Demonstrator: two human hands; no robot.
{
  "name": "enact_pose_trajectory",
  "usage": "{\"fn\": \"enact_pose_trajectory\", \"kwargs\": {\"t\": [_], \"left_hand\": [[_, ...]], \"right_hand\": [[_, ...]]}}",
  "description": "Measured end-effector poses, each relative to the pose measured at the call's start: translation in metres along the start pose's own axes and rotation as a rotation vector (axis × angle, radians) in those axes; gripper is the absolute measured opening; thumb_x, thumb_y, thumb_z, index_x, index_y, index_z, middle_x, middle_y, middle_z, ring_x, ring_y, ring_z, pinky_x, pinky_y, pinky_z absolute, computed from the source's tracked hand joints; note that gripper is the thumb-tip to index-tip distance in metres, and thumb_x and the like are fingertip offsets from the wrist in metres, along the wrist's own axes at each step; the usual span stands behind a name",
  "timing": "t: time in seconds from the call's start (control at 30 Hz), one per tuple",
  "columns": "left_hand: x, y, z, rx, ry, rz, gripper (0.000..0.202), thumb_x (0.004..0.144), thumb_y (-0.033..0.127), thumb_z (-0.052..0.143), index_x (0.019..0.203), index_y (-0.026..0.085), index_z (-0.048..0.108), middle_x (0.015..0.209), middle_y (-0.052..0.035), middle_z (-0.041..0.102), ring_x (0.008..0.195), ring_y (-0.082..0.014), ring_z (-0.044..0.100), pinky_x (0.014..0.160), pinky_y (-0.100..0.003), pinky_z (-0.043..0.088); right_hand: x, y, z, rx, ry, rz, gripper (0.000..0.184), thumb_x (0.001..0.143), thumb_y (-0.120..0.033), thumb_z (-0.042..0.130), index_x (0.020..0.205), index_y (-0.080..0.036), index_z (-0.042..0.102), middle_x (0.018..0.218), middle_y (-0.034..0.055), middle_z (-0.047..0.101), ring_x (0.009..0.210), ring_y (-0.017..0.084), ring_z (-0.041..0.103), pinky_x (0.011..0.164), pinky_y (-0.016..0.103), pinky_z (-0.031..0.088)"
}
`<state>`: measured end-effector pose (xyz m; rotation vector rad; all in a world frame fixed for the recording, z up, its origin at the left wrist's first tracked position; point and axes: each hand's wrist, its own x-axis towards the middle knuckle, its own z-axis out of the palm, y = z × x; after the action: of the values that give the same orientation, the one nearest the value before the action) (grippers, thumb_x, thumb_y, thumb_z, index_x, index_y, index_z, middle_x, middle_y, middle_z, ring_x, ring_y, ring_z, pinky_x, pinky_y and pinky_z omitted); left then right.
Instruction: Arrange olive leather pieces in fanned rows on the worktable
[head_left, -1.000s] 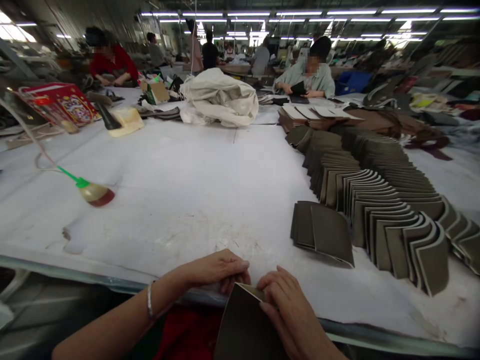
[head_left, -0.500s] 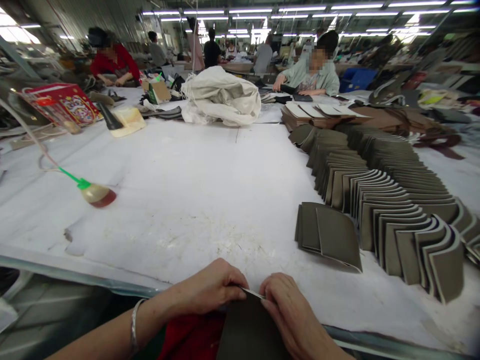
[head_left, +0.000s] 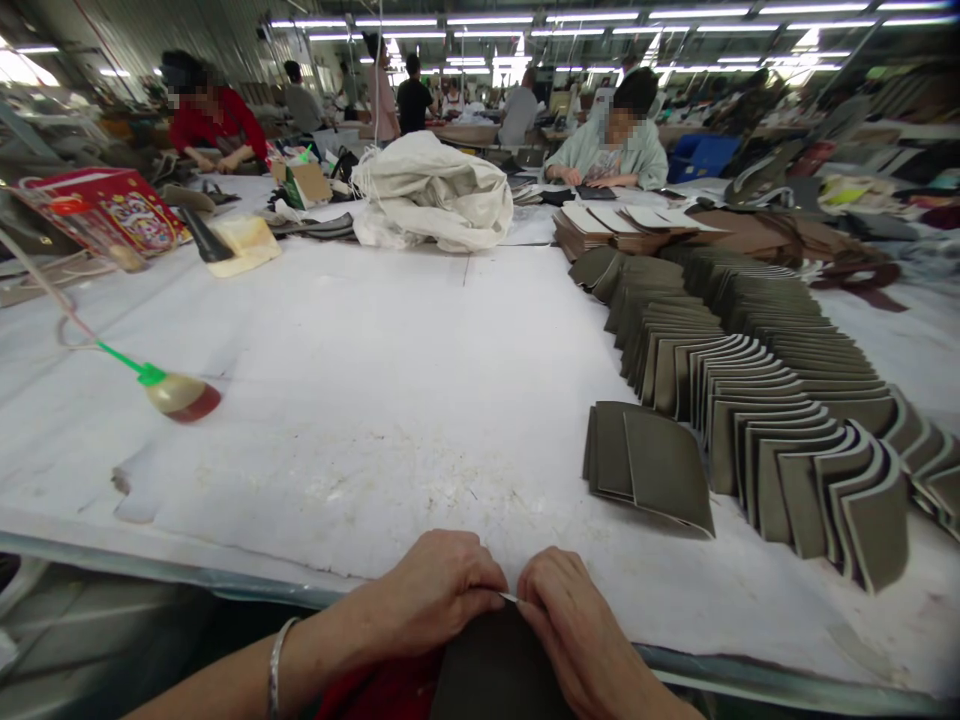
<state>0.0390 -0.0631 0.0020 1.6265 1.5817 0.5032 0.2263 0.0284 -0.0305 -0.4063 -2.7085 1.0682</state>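
With left hand [head_left: 442, 585] and right hand [head_left: 568, 610], pinching one panel [head_left: 496, 665] by its edge, probably mid-piece; not telling done from undone tbh in those rows [head_left: 739, 405].

Bottle [head_left: 182, 397] at left on the table [head_left: 405, 350], rows of panels [head_left: 761, 415] at right, sack [head_left: 439, 195] behind (box [head_left: 307, 184] to its left)

Left fingers [head_left: 484, 572] and right fingers [head_left: 541, 580] on one dark olive panel [head_left: 496, 665]

Matt leather-like panel [head_left: 495, 668]; wrinkled cloth-like sack [head_left: 435, 195]; shiny metal bracelet [head_left: 275, 660]; smooth plastic bottle [head_left: 180, 396]
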Motion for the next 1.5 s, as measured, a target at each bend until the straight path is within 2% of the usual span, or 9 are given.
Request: {"fn": "enact_pose_trajectory", "kwargs": {"t": [0.17, 0.33, 0.57, 0.73, 0.83, 1.07, 1.27, 1.4, 1.5], "left_hand": [[-0.001, 0.003, 0.002, 0.136, 0.014, 0.048, 0.023, 0.091, 0.024, 0.057, 0.070, 0.019, 0.065, 0.070, 0.0002, 0.064, 0.080, -0.0145, 0.057, 0.071, -0.022, 0.039], [0.000, 0.009, 0.005, 0.092, 0.021, 0.033, 0.015, 0.090, 0.022, 0.058, 0.078, 0.021, 0.067, 0.075, 0.0010, 0.064, 0.082, -0.0142, 0.055, 0.071, -0.021, 0.039], [0.000, 0.004, 0.013, 0.033, 0.035, 0.029, 0.027, 0.094, 0.025, 0.053, 0.068, 0.018, 0.060, 0.068, 0.0025, 0.056, 0.076, -0.0119, 0.054, 0.067, -0.021, 0.036], [0.001, 0.004, 0.013, 0.040, 0.017, 0.054, 0.027, 0.095, 0.029, 0.051, 0.072, 0.019, 0.062, 0.069, 0.0024, 0.058, 0.077, -0.0129, 0.054, 0.068, -0.023, 0.035], [0.000, 0.003, 0.015, 0.041, 0.030, 0.041, 0.025, 0.095, 0.030, 0.051, 0.076, 0.020, 0.065, 0.072, 0.0021, 0.060, 0.078, -0.0124, 0.054, 0.069, -0.022, 0.035], [-0.007, 0.000, 0.018, -0.016, 0.097, -0.023, 0.024, 0.093, 0.032, 0.054, 0.078, 0.019, 0.068, 0.073, 0.0012, 0.059, 0.075, -0.0122, 0.055, 0.067, -0.022, 0.035], [-0.009, -0.001, 0.014, -0.102, 0.089, -0.063, 0.021, 0.091, 0.031, 0.058, 0.077, 0.020, 0.069, 0.075, 0.0017, 0.061, 0.075, -0.0115, 0.057, 0.068, -0.021, 0.037], [-0.002, 0.006, 0.015, -0.003, 0.083, -0.076, 0.013, 0.090, 0.026, 0.058, 0.085, 0.023, 0.070, 0.081, 0.0007, 0.064, 0.080, -0.0131, 0.058, 0.071, -0.022, 0.038], [0.011, 0.018, 0.022, 0.175, 0.004, -0.002, 0.015, 0.091, 0.025, 0.054, 0.086, 0.023, 0.068, 0.082, -0.0010, 0.067, 0.085, -0.0167, 0.058, 0.075, -0.026, 0.037]], "right_hand": [[-0.001, -0.002, 0.002, 0.011, 0.018, -0.017, 0.017, 0.093, -0.006, 0.037, 0.083, -0.020, 0.041, 0.084, 0.0031, 0.050, 0.078, 0.020, 0.043, 0.071, 0.034, 0.035], [-0.001, -0.004, -0.001, -0.016, 0.039, -0.042, 0.018, 0.092, -0.006, 0.036, 0.082, -0.020, 0.040, 0.082, 0.0036, 0.050, 0.078, 0.020, 0.042, 0.070, 0.035, 0.034], [-0.007, -0.005, -0.015, 0.118, 0.048, 0.053, 0.011, 0.091, -0.008, 0.045, 0.088, -0.019, 0.045, 0.088, 0.0035, 0.053, 0.085, 0.020, 0.045, 0.075, 0.034, 0.038], [-0.005, -0.009, -0.021, 0.072, -0.063, 0.086, 0.016, 0.087, -0.009, 0.057, 0.098, -0.019, 0.051, 0.097, 0.0036, 0.057, 0.092, 0.020, 0.047, 0.082, 0.035, 0.037], [-0.002, -0.010, -0.020, 0.012, -0.105, 0.057, 0.007, 0.092, -0.013, 0.053, 0.090, -0.019, 0.056, 0.092, 0.0028, 0.060, 0.089, 0.020, 0.049, 0.084, 0.036, 0.034], [-0.013, -0.001, -0.032, -0.025, -0.145, 0.074, 0.017, 0.097, -0.022, 0.049, 0.081, -0.020, 0.055, 0.085, -0.0004, 0.060, 0.086, 0.017, 0.049, 0.081, 0.035, 0.029], [-0.026, 0.007, -0.043, -0.016, -0.114, 0.076, 0.027, 0.098, -0.029, 0.047, 0.074, -0.019, 0.051, 0.078, -0.0021, 0.059, 0.081, 0.016, 0.048, 0.077, 0.035, 0.027], [-0.027, 0.007, -0.040, -0.031, -0.076, 0.050, 0.029, 0.099, -0.028, 0.044, 0.072, -0.019, 0.048, 0.076, -0.0021, 0.059, 0.080, 0.016, 0.046, 0.076, 0.035, 0.026], [-0.027, 0.006, -0.034, -0.072, -0.026, 0.019, 0.034, 0.101, -0.033, 0.036, 0.073, -0.019, 0.049, 0.076, -0.0005, 0.059, 0.079, 0.016, 0.046, 0.076, 0.035, 0.028]]}}
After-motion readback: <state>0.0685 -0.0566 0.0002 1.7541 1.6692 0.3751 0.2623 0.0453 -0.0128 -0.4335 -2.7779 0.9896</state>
